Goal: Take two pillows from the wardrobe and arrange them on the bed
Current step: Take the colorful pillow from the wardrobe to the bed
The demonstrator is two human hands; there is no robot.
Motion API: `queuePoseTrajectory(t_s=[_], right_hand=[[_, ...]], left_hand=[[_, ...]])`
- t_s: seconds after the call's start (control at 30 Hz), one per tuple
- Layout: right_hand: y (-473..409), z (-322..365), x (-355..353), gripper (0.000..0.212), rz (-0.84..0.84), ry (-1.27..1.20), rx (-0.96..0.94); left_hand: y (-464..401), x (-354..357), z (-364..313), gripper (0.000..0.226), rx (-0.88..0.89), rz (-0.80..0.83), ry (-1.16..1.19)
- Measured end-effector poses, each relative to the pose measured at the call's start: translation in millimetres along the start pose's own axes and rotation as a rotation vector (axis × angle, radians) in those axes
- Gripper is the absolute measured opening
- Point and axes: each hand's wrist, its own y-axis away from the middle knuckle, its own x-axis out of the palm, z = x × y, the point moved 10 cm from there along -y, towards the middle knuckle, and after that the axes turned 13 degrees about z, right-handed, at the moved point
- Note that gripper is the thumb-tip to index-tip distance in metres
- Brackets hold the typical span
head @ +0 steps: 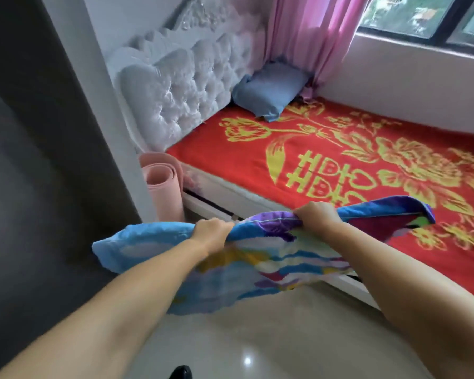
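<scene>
Both my hands grip the top edge of a colourful pillow with blue, purple, yellow and white patches. It hangs in the air over the floor at the near side of the bed. My left hand is shut on its left part, my right hand on the middle of the edge. The pillow's right corner reaches over the red bedspread with gold flowers. A plain blue pillow leans in the far corner of the bed, against the tufted white headboard.
A rolled pink mat stands between the bed and a white wall edge at the left. A dark panel fills the left side. Pink curtains hang beside a window behind the bed. Glossy pale floor tiles lie below me.
</scene>
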Motion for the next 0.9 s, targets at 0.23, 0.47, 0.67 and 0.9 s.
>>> queuePoseTrajectory(t_s=[0.23, 0.47, 0.67, 0.9], right_hand=[[-42, -93, -47, 0.024, -0.027, -0.012, 0.106], [-136, -179, -110, 0.025, -0.015, -0.047, 0.222], [-216, -227, -191, 0.024, -0.066, 0.021, 0.260], [-334, -269, -263, 0.026, -0.086, 0.061, 0.237]], left_hand=[[-91, -88, -20, 0.024, 0.071, -0.103, -0.015], [-216, -186, -9, 0.016, 0.169, -0.188, -0.085], [-299, -259, 26, 0.013, 0.186, -0.218, 0.006], [-412, -299, 77, 0.021, 0.104, -0.216, 0.091]])
